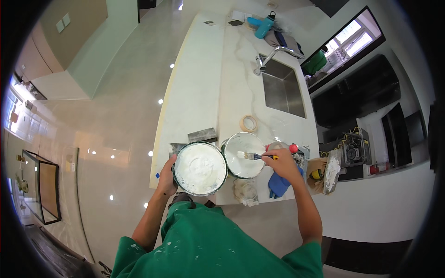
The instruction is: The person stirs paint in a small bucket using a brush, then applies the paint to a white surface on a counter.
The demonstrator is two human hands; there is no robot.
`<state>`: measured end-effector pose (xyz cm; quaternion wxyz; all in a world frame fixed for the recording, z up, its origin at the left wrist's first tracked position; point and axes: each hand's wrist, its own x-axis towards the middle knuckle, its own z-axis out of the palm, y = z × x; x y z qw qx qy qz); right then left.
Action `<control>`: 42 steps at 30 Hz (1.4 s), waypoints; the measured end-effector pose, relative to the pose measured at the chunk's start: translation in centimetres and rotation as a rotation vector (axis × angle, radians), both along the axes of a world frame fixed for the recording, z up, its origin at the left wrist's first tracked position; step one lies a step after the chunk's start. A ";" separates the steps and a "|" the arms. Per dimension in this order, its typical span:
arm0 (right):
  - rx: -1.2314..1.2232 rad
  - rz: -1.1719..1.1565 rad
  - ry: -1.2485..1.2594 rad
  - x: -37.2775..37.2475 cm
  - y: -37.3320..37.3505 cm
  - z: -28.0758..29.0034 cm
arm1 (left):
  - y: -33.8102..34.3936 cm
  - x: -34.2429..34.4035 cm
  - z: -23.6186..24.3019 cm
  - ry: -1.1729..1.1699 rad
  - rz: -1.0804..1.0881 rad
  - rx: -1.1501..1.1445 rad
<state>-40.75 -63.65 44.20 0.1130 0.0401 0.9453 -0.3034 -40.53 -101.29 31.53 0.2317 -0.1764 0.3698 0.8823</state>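
Note:
My left hand (167, 177) is wrapped against the left side of a round bucket (200, 167) full of thick white material, at the counter's near edge. Touching it on the right is a second bucket (237, 167), with white paint inside and smears on its wall. Between the fingers of my right hand (281, 163) is a paintbrush (252, 156), its bristles pointing left over the second bucket's opening. A blue glove (279, 185) lies below that hand. Near the buckets sit a roll of masking tape (249, 123) and a grey rectangular block (202, 135).
A long white countertop (192, 88) runs away from me, with a steel sink (282, 88) and faucet (273, 55) at right. A blue bottle (265, 26) stands at the far end. A crumpled, whitish item (245, 191) lies by the near edge; a white-smeared tray (332, 171) is at right.

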 end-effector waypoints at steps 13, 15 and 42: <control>0.132 0.196 0.365 6.5 -4.0 8.2 | 8.9 -2.7 6.1 0.120 -0.195 -0.024; 0.237 0.244 0.500 7.2 -4.1 8.6 | 9.0 -2.6 6.4 0.163 -0.186 -0.023; 0.365 0.299 0.450 11.1 -3.4 9.8 | 7.0 -0.1 5.3 0.049 -0.319 -0.021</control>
